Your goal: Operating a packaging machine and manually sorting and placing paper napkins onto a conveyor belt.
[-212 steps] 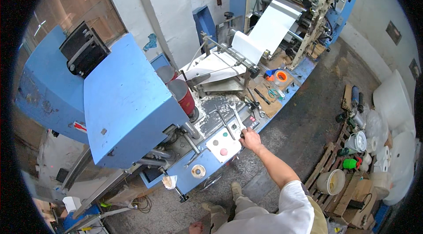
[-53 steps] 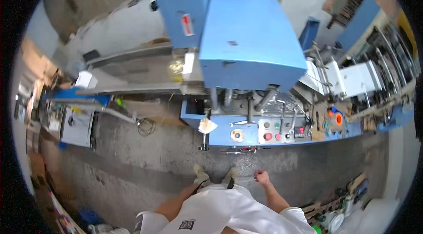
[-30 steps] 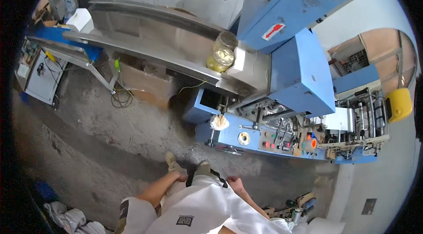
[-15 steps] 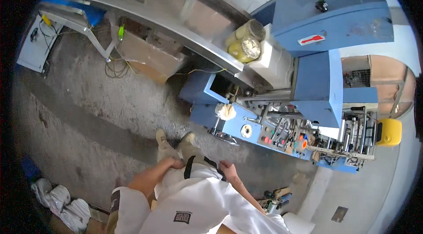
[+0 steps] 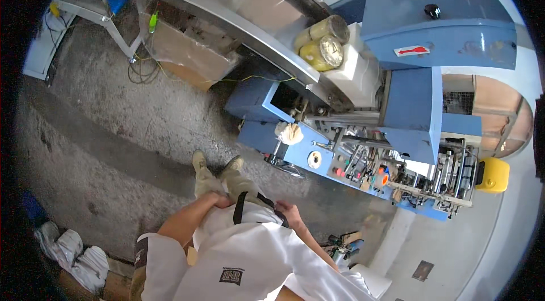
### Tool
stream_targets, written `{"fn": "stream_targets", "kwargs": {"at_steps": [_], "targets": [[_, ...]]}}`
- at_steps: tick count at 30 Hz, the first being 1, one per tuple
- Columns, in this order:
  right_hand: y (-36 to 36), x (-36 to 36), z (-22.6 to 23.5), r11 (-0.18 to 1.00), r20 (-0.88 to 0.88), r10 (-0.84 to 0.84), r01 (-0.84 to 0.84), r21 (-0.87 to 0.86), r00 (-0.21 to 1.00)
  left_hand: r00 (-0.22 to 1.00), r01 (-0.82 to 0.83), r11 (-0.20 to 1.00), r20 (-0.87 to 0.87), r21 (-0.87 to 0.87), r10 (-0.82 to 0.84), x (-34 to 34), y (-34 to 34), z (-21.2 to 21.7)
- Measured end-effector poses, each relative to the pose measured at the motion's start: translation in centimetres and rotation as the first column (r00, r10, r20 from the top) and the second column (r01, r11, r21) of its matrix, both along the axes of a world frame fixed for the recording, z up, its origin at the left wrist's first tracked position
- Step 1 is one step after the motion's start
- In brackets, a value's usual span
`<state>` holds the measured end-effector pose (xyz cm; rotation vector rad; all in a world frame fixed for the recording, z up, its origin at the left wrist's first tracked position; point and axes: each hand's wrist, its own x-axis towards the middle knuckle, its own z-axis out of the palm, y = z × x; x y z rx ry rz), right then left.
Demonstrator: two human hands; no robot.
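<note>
My left hand [image 5: 223, 200] rests low against the left thigh of my light trousers [image 5: 211, 184]; its fingers are hidden, perhaps by the cloth. At the right hip, my right hand [image 5: 288, 212] is held beside a black strap [image 5: 267, 201] that crosses my waist. Its fingers look curled, but what is in them, if anything, is hidden. A white shirt [image 5: 250, 255] covers my body below both hands.
A blue machine [image 5: 267, 136] stands ahead to the right, with a handwheel [image 5: 284, 166], a tape roll [image 5: 314, 159] and rollers. Yellowish film rolls [image 5: 322, 53] lie on a white box. A cardboard box [image 5: 187, 54] and yellow cable sit ahead; white bags [image 5: 71, 255] lie at left.
My view has shifted slightly, so the machine's lower parts and my body appear farther left. My right hand is a little closer in against the strap. The left hand stays at the thigh.
</note>
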<state>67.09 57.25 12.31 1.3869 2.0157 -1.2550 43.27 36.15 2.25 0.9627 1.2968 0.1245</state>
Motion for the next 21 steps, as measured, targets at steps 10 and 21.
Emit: {"fn": "stream_targets", "kwargs": {"at_steps": [10, 21], "targets": [[-0.2, 0.6, -2.0, 0.998, -0.036, -0.046, 0.044, -0.054, 0.998, 0.99, 0.134, 0.989, -0.044, 0.065, -0.131, 4.2, -1.4, -9.3], [-0.3, 0.0, -1.5, 1.0, -0.152, 0.009, -0.005, 0.027, 0.988, 0.965, -0.225, 0.951, -0.087, 0.212, 0.248, 2.5, -3.0, -4.9]]}}
